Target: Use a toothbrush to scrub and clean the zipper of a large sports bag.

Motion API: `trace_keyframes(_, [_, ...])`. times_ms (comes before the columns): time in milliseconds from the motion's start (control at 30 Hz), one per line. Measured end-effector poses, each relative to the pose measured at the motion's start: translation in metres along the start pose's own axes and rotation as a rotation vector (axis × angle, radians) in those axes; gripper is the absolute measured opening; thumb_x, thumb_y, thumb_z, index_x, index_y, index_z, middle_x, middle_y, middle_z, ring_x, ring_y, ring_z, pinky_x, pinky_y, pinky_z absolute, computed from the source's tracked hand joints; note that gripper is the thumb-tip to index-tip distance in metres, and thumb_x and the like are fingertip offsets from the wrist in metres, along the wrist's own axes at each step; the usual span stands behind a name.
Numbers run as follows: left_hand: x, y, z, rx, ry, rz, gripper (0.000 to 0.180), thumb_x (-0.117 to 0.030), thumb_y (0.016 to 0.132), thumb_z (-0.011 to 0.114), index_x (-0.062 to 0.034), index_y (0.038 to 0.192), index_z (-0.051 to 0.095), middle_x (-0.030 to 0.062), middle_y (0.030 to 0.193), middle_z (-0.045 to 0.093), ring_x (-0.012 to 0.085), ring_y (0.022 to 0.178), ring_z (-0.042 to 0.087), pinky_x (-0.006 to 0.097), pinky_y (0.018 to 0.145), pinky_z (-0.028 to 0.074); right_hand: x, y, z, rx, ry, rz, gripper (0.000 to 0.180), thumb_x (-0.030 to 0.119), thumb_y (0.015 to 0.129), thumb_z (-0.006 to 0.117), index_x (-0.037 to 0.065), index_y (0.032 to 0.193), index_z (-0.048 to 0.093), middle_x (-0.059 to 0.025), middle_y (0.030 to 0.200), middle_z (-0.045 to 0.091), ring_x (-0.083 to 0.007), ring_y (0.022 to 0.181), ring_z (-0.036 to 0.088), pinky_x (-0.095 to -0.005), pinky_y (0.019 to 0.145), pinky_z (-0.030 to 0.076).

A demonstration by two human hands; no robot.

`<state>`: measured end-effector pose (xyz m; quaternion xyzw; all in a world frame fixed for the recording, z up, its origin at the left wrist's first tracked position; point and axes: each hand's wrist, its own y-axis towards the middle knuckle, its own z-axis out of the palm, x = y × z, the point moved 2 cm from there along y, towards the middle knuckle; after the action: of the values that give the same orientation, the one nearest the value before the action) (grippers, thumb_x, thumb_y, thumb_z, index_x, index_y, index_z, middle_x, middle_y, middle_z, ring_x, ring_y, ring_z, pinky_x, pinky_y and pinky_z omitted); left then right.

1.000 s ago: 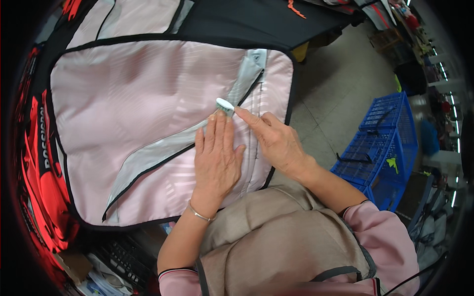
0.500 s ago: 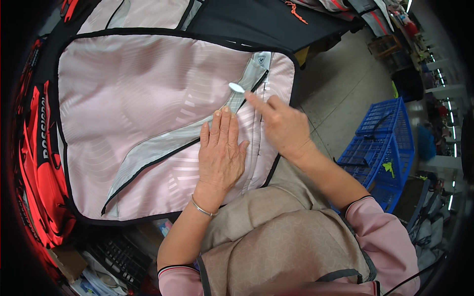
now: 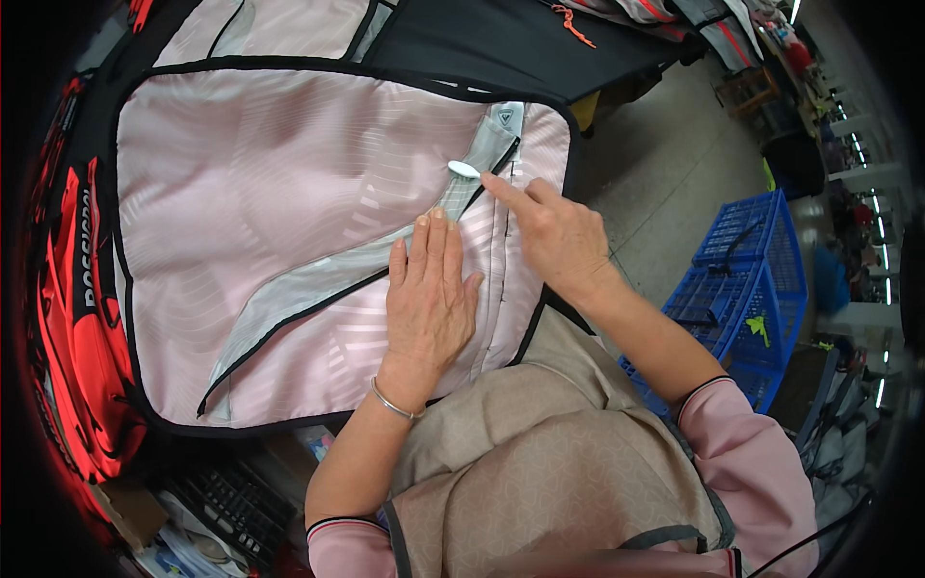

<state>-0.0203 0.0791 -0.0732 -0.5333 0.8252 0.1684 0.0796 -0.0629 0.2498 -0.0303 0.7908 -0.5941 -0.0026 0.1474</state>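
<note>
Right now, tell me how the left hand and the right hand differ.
The left hand lies flat on the pink panel; the right hand is partly curled.
The left hand holds nothing; the right hand grips a white tool.
The left hand has a bracelet at its wrist; the right hand shows none.
Both are ungloved.

This looks like a textile workshop: a black-edged pink panel (image 3: 260,173) lies on the dark surface (image 3: 482,43), red fabric goods (image 3: 92,385) crowd its left edge, blue plastic crates (image 3: 747,289) stand beyond its right edge, and strip lights (image 3: 887,289) line the hall. The person wears an apron (image 3: 549,453).
</note>
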Motion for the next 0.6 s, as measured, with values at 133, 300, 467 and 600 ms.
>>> trace_keyframes(133, [-0.001,0.001,-0.004,0.025,-0.033,-0.009,0.066,-0.030,0.093,0.061,0.0023,0.147,0.041,0.0193,0.154,0.040,0.0332,0.146,0.032,0.050,0.119,0.024,0.031,-0.028,0.007,0.070,0.121,-0.053,0.052,0.007,0.087,0.058,0.027,0.135,0.062,-0.0054,0.081,0.057,-0.0300,0.060,0.065,-0.0416,0.053,0.056])
trace_keyframes(300, [0.004,-0.002,-0.010,0.020,-0.057,-0.017,0.067,-0.033,0.090,0.065,-0.0012,0.146,0.045,0.0181,0.155,0.039,0.0331,0.145,0.033,0.050,0.117,0.026,0.024,-0.020,0.004,0.084,0.122,-0.042,0.055,0.006,0.087,0.057,0.028,0.137,0.061,-0.0051,0.080,0.056,-0.0293,0.061,0.065,-0.0414,0.053,0.056])
trace_keyframes(467, [0.011,-0.015,-0.030,-0.009,0.015,-0.103,0.063,-0.038,0.087,0.069,-0.0150,0.144,0.052,0.0144,0.156,0.040,0.0332,0.143,0.036,0.049,0.118,0.025,0.022,-0.019,0.005,0.098,0.081,-0.026,0.058,0.005,0.087,0.056,0.030,0.139,0.059,-0.0045,0.080,0.056,-0.0285,0.060,0.065,-0.0415,0.053,0.056])
trace_keyframes(600, [0.013,-0.023,-0.025,-0.011,0.177,-0.087,0.062,-0.041,0.088,0.068,-0.0184,0.144,0.054,0.0152,0.158,0.037,0.0345,0.146,0.031,0.053,0.119,0.020,0.031,-0.025,0.004,0.115,0.110,-0.044,0.054,0.007,0.088,0.058,0.027,0.137,0.060,-0.0058,0.082,0.057,-0.0275,0.060,0.066,-0.0398,0.051,0.056])
